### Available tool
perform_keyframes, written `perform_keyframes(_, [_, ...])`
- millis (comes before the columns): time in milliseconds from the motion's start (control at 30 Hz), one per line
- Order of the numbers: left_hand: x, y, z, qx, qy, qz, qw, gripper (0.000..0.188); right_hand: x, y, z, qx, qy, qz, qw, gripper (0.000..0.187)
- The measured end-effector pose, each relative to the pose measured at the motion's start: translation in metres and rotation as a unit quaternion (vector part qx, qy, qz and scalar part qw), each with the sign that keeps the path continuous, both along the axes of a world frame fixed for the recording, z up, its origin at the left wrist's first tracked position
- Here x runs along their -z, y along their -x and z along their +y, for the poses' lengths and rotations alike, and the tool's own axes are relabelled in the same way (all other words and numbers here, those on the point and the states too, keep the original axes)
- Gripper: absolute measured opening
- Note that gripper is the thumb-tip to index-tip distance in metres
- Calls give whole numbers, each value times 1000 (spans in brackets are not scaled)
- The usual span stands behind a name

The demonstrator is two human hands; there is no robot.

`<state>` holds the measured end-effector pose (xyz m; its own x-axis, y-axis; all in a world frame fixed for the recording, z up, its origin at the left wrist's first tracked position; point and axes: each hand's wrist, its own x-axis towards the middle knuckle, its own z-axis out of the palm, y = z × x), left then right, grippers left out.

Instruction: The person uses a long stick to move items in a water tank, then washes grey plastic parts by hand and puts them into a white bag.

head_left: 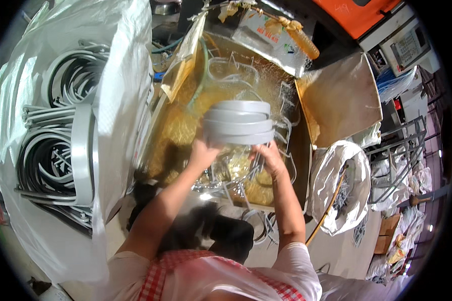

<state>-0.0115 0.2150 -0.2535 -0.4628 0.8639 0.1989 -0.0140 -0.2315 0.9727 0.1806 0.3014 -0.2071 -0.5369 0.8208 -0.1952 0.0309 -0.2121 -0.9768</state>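
My left hand [202, 153] and right hand [269, 156] each gripped one side of a stack of grey curved metal bands [238, 123], held up between them. Below my hands sat an open cardboard box [336, 95]; a white sack [120, 90] of similar parts stood well to my left.

left hand [204, 152] fingertips hidden behind grey rings [238, 123]

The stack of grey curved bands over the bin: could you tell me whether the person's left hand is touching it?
Touching. In the head view the left hand grips the lower left edge of the stack of grey curved bands, with no gap visible.
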Motion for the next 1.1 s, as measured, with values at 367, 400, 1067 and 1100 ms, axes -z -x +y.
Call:
perform_keyframes(367, [17, 13, 8, -79, 154, -457, 872, 20, 0, 29, -24, -190, 99, 139, 967, 86])
perform_keyframes(400, [15, 10, 9, -90, 152, -461, 870, 19, 3, 39, -36, -174, 90, 160, 967, 78])
perform_keyframes(1067, [-7, 2, -12, -142, 29, 203, 968, 49, 53, 5, -47, 108, -205, -140, 963, 99])
perform_keyframes(1100, [-18, -8, -21, -125, 30, 224, 966, 54, 51, 3, -51, 154, -212, -154, 953, 94])
